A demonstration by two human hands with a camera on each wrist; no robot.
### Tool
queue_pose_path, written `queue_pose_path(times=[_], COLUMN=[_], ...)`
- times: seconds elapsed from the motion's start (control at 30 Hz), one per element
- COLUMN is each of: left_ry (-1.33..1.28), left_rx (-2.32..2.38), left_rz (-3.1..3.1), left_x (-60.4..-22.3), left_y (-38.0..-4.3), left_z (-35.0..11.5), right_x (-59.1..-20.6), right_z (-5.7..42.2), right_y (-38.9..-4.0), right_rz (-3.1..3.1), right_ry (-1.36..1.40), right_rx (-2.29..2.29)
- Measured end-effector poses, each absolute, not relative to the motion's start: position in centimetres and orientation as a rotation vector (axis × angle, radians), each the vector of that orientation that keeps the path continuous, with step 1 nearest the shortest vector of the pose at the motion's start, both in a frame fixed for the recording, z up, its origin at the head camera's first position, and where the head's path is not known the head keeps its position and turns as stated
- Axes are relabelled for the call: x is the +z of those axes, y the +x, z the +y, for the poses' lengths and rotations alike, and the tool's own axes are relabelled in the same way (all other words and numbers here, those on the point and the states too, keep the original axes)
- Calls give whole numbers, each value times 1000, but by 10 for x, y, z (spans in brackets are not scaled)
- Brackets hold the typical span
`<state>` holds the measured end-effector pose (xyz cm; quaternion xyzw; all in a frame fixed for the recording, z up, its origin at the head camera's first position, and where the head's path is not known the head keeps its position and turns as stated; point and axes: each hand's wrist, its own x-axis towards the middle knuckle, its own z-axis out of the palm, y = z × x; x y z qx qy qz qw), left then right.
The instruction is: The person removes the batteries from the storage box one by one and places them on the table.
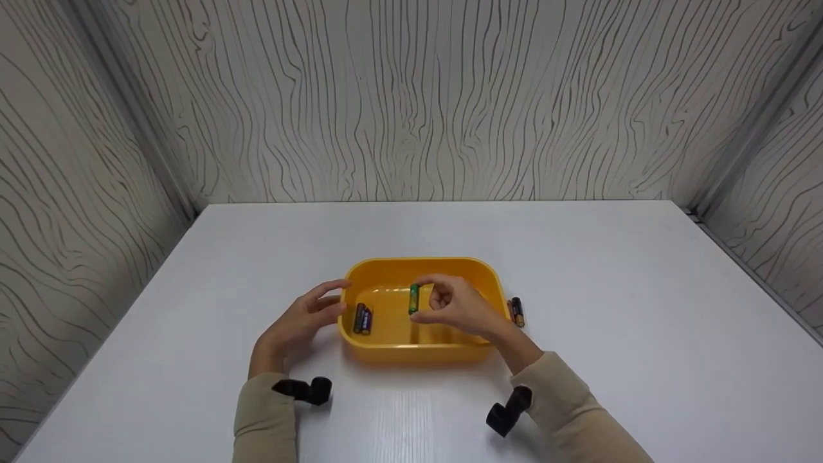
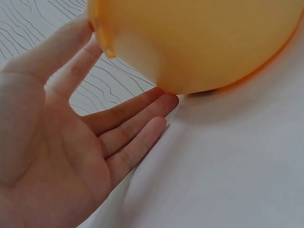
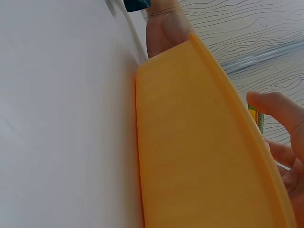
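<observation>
My right hand (image 1: 460, 305) pinches a green and yellow battery (image 1: 414, 299) by its two ends, between thumb and index finger. It holds the battery upright over a yellow plastic bin (image 1: 411, 346). Two dark batteries (image 1: 362, 319) lie side by side at the bin's left end. Beside that end is my left hand (image 1: 305, 321), thumb and index finger touching the rim. In the left wrist view the other fingers (image 2: 137, 137) stretch out straight along the bin's lower outside. The bin wall partly hides the green battery (image 3: 260, 118) in the right wrist view.
More batteries (image 1: 517, 312), at least one of them black, lie on the white table (image 1: 611, 289) just outside the bin's right side. Wood-grain patterned panels (image 1: 411, 103) stand behind the table and at both sides.
</observation>
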<state>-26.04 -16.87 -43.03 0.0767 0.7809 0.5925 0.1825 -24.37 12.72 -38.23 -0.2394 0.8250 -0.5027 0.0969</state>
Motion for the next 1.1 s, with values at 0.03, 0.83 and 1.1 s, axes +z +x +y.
queue_pose_path(times=[0.03, 0.83, 1.1], left_ry=[210, 142, 96], left_rx=[1670, 1682, 1685], left_rz=[2206, 2199, 2191], left_x=[-430, -432, -431], left_y=[-260, -262, -261], left_z=[-169, -167, -167], right_x=[-382, -376, -377], right_z=[129, 180, 193], right_y=[-244, -238, -238], right_rz=[2444, 2450, 2500], right_ry=[-711, -689, -676], right_rx=[-1493, -1566, -1553])
